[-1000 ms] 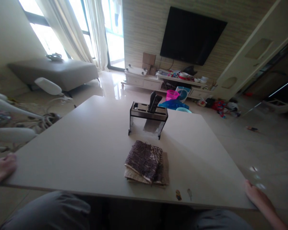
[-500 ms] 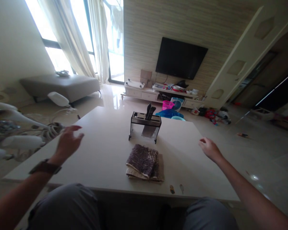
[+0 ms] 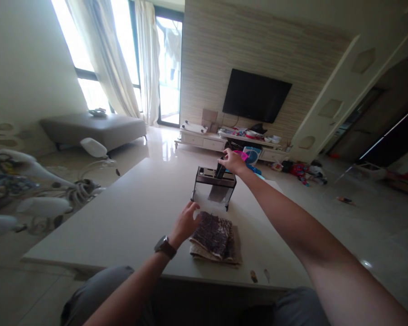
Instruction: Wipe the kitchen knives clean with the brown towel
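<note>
A knife block (image 3: 213,181) with a dark slotted top and see-through sides stands on the white table (image 3: 129,217). The black handle of a knife (image 3: 220,169) sticks up from its top, and a broad blade shows through the clear side. My right hand (image 3: 234,162) reaches over the block with its fingers closed on that handle. My left hand (image 3: 186,222), wearing a watch, hovers in front of the block with fingers apart and holding nothing. Just right of it lies a folded brown patterned cloth (image 3: 212,235), overlapped slightly by my left thumb.
Two small flat items, one dark and yellowish (image 3: 254,276) and one pale (image 3: 267,275), lie by the table's near edge. White lamp shades (image 3: 45,206) and coiled cables crowd the left side. Beyond the table are a pink basket (image 3: 241,155) and a low TV cabinet (image 3: 204,141).
My right hand has moved from the table's right side to the knife handle. My left hand has come from the left to beside the cloth. The view has shifted slightly.
</note>
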Tool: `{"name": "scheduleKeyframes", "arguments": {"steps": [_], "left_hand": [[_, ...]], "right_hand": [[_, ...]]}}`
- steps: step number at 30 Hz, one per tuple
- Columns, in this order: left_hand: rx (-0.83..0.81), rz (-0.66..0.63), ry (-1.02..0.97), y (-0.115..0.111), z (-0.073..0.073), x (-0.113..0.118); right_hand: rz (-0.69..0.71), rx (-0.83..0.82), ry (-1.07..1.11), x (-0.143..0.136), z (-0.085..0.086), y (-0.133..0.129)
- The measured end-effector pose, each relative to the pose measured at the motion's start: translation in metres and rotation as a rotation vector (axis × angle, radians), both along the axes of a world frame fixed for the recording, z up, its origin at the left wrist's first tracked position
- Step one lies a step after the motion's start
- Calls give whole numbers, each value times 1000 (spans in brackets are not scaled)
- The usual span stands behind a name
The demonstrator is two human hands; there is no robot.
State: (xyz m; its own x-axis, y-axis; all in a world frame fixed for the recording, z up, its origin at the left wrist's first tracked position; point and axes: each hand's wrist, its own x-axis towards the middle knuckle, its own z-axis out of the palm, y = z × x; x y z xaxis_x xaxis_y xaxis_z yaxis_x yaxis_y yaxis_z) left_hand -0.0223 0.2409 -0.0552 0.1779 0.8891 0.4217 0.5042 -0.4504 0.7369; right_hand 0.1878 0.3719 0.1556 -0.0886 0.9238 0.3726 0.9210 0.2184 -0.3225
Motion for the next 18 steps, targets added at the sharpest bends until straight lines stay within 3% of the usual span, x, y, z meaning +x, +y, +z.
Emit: {"name": "scheduleKeyframes", "arguments": {"steps": [4, 9, 13, 16, 18], "left_hand": [[-79, 3, -90, 2, 4, 1], [-87, -12, -134, 0, 7, -1], [-111, -7, -187, -4, 11, -5], [-148, -6, -253, -6, 17, -5], [-201, -31, -299, -7, 19, -5]], "right_hand": [[-61, -116, -128, -22, 4, 6], [-97, -75, -145, -34, 13, 4], [-43, 196, -48, -39, 41, 6], [85, 471, 37, -40, 64, -1], [178, 571, 59, -39, 75, -12]]}}
